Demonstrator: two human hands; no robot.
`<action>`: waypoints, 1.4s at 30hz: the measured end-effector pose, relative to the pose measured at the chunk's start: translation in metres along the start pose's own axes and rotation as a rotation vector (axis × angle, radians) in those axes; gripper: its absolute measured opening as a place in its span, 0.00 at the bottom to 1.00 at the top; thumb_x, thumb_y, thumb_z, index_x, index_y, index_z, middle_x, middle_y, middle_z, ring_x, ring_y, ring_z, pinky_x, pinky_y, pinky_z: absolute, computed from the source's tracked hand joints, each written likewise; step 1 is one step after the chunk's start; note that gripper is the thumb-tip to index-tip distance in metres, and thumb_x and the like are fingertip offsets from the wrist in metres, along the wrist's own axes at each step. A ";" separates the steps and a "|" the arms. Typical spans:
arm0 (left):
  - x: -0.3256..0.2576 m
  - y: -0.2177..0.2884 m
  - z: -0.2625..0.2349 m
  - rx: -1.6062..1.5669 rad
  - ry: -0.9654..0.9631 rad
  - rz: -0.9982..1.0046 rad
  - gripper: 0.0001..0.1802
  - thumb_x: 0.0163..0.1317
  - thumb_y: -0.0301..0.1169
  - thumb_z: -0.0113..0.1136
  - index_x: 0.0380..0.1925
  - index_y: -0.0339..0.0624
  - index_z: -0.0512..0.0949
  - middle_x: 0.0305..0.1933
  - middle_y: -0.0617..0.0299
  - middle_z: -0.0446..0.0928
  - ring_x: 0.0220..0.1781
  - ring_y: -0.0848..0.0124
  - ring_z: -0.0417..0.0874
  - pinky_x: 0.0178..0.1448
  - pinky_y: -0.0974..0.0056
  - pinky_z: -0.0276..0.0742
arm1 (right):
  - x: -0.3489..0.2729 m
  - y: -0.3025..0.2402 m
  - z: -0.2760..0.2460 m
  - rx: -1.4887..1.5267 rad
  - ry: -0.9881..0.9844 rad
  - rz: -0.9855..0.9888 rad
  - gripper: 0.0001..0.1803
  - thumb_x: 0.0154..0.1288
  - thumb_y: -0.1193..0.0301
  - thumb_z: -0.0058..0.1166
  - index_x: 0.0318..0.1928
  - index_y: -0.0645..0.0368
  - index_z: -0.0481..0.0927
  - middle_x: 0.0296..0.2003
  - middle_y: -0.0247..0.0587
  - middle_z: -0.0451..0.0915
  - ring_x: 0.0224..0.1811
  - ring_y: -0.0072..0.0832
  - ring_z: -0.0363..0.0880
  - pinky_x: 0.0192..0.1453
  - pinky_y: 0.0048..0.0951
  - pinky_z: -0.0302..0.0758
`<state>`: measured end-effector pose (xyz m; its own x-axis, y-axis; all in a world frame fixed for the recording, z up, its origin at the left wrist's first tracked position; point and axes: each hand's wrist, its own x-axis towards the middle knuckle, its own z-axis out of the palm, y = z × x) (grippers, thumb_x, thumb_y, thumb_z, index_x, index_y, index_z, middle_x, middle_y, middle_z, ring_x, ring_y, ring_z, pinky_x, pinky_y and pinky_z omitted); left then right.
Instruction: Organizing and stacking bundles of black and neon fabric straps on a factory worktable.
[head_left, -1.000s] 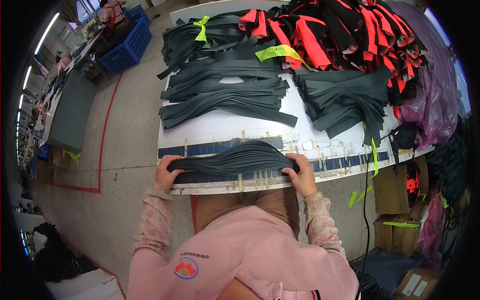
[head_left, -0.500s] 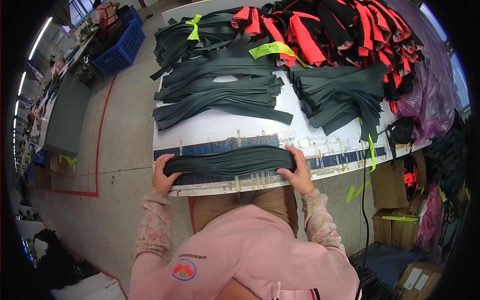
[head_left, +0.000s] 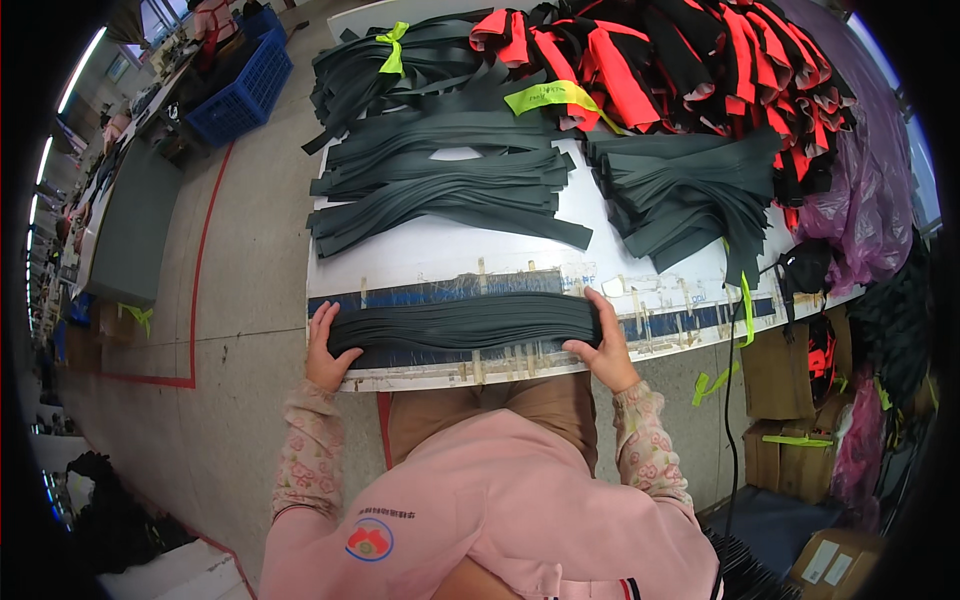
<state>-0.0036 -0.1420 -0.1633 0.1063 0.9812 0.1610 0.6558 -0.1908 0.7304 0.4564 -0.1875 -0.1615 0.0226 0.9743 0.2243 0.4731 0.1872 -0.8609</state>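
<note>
A bundle of dark grey-green fabric strips (head_left: 465,321) lies lengthwise along the table's near edge. My left hand (head_left: 327,349) grips its left end, thumb at the near side and fingers round the far side. At the opposite end my right hand (head_left: 608,347) holds the bundle in the same way, palm against the strip ends. The strips run nearly straight and stacked between both hands. Beyond them, more strips of the same colour lie in loose piles, one pile (head_left: 440,205) at the left and another (head_left: 690,190) at the right.
Red and black garment pieces (head_left: 625,75) are heaped at the far right beside purple plastic sheeting (head_left: 870,190). Yellow-green ties (head_left: 394,48) mark some piles. Worn tape covers the white table's (head_left: 400,254) front edge. Cardboard boxes (head_left: 780,375) stand below right; a blue crate (head_left: 240,98) sits far left.
My hands have moved slightly apart, the right one a little to the right. The bundle between them now lies straighter and flatter, with less of an arch.
</note>
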 end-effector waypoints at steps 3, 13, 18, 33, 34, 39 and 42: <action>-0.003 -0.010 0.002 0.084 0.015 0.030 0.48 0.45 0.19 0.70 0.69 0.48 0.61 0.65 0.53 0.64 0.67 0.56 0.66 0.72 0.57 0.62 | 0.004 -0.008 0.006 0.043 -0.018 0.046 0.41 0.48 0.78 0.69 0.65 0.59 0.66 0.56 0.50 0.70 0.62 0.46 0.68 0.68 0.36 0.65; 0.001 -0.017 0.002 -0.133 0.010 -0.030 0.43 0.49 0.16 0.65 0.68 0.46 0.63 0.50 0.56 0.75 0.53 0.64 0.77 0.61 0.61 0.70 | 0.001 -0.010 -0.012 -0.412 -0.085 -0.046 0.26 0.51 0.73 0.68 0.51 0.63 0.75 0.48 0.48 0.75 0.54 0.46 0.71 0.61 0.40 0.68; -0.009 -0.027 -0.008 -0.256 0.055 -0.099 0.46 0.49 0.16 0.66 0.70 0.48 0.61 0.44 0.56 0.79 0.48 0.63 0.80 0.57 0.62 0.74 | 0.035 -0.090 0.029 -0.514 -0.156 -0.237 0.42 0.49 0.67 0.71 0.65 0.59 0.67 0.61 0.54 0.68 0.69 0.55 0.61 0.71 0.49 0.61; 0.022 0.008 -0.074 -1.000 -0.191 0.024 0.56 0.47 0.26 0.77 0.73 0.41 0.53 0.57 0.55 0.75 0.59 0.66 0.76 0.65 0.62 0.70 | 0.134 -0.175 0.178 0.040 -0.853 -0.201 0.19 0.62 0.65 0.64 0.49 0.64 0.80 0.33 0.47 0.83 0.35 0.31 0.82 0.43 0.31 0.77; 0.026 0.023 -0.086 -1.170 -0.233 0.110 0.58 0.45 0.32 0.80 0.73 0.41 0.52 0.61 0.53 0.72 0.64 0.64 0.74 0.69 0.60 0.67 | 0.141 -0.197 0.163 0.240 -0.934 -0.100 0.17 0.64 0.69 0.63 0.50 0.65 0.79 0.36 0.39 0.83 0.37 0.21 0.79 0.45 0.26 0.75; 0.067 0.110 -0.098 -1.173 -0.368 0.448 0.63 0.43 0.48 0.79 0.72 0.35 0.52 0.74 0.47 0.57 0.76 0.60 0.58 0.76 0.53 0.55 | 0.161 -0.256 0.122 0.716 -1.089 0.120 0.17 0.64 0.72 0.62 0.51 0.66 0.79 0.41 0.31 0.82 0.43 0.16 0.78 0.51 0.22 0.73; 0.083 0.167 -0.104 -1.213 -0.424 0.528 0.55 0.45 0.47 0.78 0.69 0.35 0.59 0.70 0.48 0.65 0.74 0.61 0.63 0.77 0.53 0.55 | 0.164 -0.247 0.107 0.866 -1.136 0.139 0.19 0.62 0.72 0.64 0.52 0.63 0.80 0.44 0.30 0.82 0.46 0.17 0.78 0.56 0.22 0.70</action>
<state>0.0371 -0.0948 0.0411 0.4947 0.6779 0.5438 -0.5613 -0.2285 0.7955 0.2489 -0.0603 0.0386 -0.8750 0.4840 -0.0079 -0.1589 -0.3025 -0.9398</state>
